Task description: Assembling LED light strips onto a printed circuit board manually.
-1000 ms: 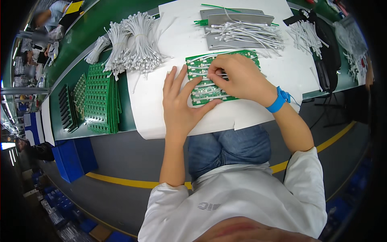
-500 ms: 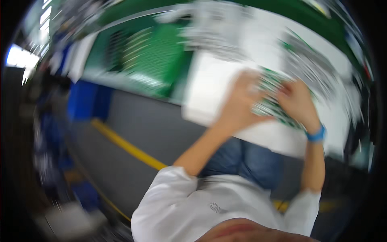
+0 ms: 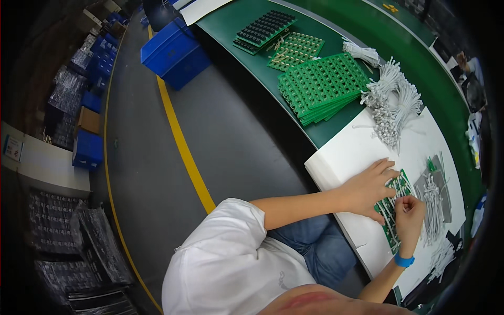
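Observation:
A green circuit board [image 3: 389,226] with several thin white cables along it lies on the white tabletop sheet at the right. My left hand [image 3: 369,190] reaches across its left side, fingers spread and fingertips resting on the board. Over the board's right part, my right hand [image 3: 410,219], with a blue band at the wrist, has thumb and forefinger pinched together. What sits between those fingertips is too small to make out. Just right of this hand lies a bundle of white cables [image 3: 433,210], beside a grey flat strip [image 3: 445,195].
Beyond my hands are a big heap of white cables [image 3: 394,100], a stack of green boards [image 3: 320,86], smaller boards [image 3: 299,51] and boards with black parts [image 3: 266,29]. Blue bins [image 3: 176,55] stand on the floor past the table's left edge, near a yellow line [image 3: 181,142].
The view has swung left, so the table and hands now appear farther right, and the blur has cleared. Both hands are still at the circuit board.

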